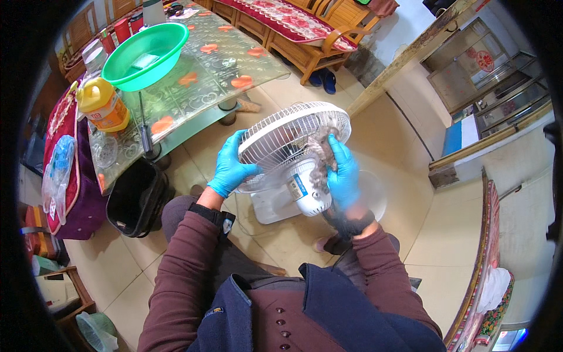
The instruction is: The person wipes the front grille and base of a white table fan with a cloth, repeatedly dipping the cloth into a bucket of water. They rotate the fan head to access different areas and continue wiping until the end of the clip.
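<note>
A white electric fan point(308, 185) with a wire grille point(272, 152) stands on its base point(272, 207) before me, its motor housing turned towards me. My left hand point(233, 163), in a blue glove, grips the grille's left rim, the thumb over the wires. In my right hand point(343, 176), gloved alike, is a crumpled grey cloth point(324, 147). It is pressed against the right part of the rear grille and hangs down beside the motor housing. The right wrist is blurred.
Left is a glass-topped table point(206, 75) with a green basin point(145, 57), a yellow jug point(103, 105) and a screwdriver point(145, 132). A black bin point(136, 198) stands under its edge. Right of the fan is a pale round basin point(374, 193). A wooden bench point(303, 48) stands behind.
</note>
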The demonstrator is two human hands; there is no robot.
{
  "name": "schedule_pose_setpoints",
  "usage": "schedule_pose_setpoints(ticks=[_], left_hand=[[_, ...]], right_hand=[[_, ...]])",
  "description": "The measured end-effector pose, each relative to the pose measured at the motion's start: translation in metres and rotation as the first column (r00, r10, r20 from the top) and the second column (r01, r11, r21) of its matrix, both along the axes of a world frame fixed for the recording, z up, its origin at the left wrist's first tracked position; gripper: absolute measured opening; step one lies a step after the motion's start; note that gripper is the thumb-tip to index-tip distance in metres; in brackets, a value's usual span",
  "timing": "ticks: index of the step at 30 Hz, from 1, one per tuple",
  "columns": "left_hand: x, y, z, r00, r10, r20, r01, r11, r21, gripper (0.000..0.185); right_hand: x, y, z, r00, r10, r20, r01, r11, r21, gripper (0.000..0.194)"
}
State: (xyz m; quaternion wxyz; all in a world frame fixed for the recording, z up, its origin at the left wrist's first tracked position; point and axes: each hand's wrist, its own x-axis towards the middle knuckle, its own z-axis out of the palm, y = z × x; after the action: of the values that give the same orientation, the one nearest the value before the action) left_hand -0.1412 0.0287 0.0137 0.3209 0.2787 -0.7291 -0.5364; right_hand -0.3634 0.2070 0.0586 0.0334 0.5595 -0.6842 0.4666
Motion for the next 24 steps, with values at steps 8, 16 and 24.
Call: schedule_pose_setpoints(ticks=[8,16,24], left_hand=[[-0.004,-0.001,-0.008,0.997,0.070,-0.036,-0.073,0.993,-0.095,0.089],[-0.005,-0.003,-0.007,0.994,0.099,-0.040,-0.103,0.988,-0.119,0.086],[-0.004,-0.003,-0.005,0.995,0.101,-0.010,-0.101,0.987,-0.124,0.087]], right_hand=[[-0.012,-0.012,0.055,0.950,0.121,0.286,-0.104,0.992,-0.076,0.052],[-0.021,0.002,0.001,0.637,0.071,0.768,-0.046,0.997,-0.054,0.042],[0.010,0.028,0.015,0.626,0.148,0.766,-0.093,0.989,-0.115,0.036]])
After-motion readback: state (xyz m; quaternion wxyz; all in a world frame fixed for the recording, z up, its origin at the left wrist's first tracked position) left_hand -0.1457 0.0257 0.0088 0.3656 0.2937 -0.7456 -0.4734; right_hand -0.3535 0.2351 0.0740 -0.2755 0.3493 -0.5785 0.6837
